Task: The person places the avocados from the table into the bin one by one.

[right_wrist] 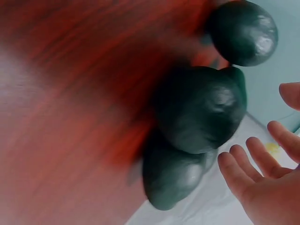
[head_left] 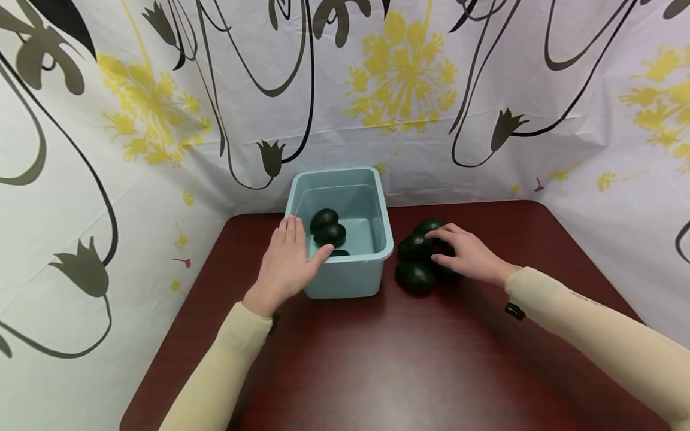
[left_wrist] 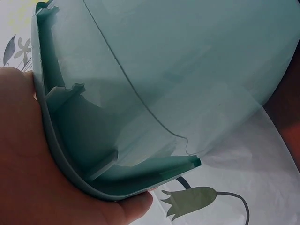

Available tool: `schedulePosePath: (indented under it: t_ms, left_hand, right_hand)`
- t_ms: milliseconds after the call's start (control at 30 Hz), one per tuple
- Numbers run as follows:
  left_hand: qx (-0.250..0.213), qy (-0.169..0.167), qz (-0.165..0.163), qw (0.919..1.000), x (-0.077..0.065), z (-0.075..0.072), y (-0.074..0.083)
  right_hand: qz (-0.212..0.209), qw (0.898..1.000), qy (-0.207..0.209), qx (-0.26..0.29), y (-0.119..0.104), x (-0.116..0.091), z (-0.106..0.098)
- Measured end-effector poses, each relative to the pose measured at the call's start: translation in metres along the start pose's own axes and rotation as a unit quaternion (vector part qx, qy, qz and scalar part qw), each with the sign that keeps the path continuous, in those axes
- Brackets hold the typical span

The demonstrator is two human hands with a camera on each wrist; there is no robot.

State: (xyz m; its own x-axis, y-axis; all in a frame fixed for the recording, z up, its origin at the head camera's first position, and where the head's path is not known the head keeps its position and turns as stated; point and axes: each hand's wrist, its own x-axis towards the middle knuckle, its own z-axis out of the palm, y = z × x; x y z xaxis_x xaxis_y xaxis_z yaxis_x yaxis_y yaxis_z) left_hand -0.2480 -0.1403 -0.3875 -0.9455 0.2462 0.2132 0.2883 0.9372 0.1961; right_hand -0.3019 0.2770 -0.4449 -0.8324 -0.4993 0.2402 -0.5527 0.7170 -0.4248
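Note:
A light blue plastic bin [head_left: 345, 278] stands toward the back of the table, with dark green avocados [head_left: 330, 234] visible inside. My left hand [head_left: 286, 263] lies against the bin's near left corner, its fingers straight along the left side and the thumb at the front rim. In the left wrist view, the palm touches the bin's rim [left_wrist: 61, 161]. Right of the bin, several more avocados [head_left: 415, 277] sit close together. Over this group is my right hand [head_left: 469, 254], fingers spread and slightly bent. The right wrist view shows its fingertips apart from the nearest avocado [right_wrist: 201, 110].
The dark reddish-brown table [head_left: 399, 365] extends in front of the bin and avocados. Behind and beside it hangs a white cloth [head_left: 334, 78] printed with grey and yellow flowers. The bin's far end is close to this cloth.

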Motion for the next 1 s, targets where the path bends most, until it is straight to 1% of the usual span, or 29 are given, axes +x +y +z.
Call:
schedulePosePath:
  t_ms: [200,533,767,1000]
  left_hand:
    - [0.001,-0.001,-0.005,1.0000,0.000,-0.001,0.001]
    - [-0.005,0.000,-0.005,1.0000,0.000,0.000,0.000]
    - [-0.004,0.005,-0.004,1.0000,0.000,0.000,0.000]
    - [-0.003,0.009,-0.002,1.0000,0.001,0.000,0.000]
  right_hand:
    - [0.018,1.000,-0.016,0.003,0.008,-0.013,0.004]
    - [0.017,0.999,-0.033,0.004,0.015,-0.024,0.008]
    - [0.019,1.000,-0.018,-0.005,0.016,-0.028,0.010]
    - [0.039,0.999,-0.002,-0.013,0.019,-0.030,0.018]
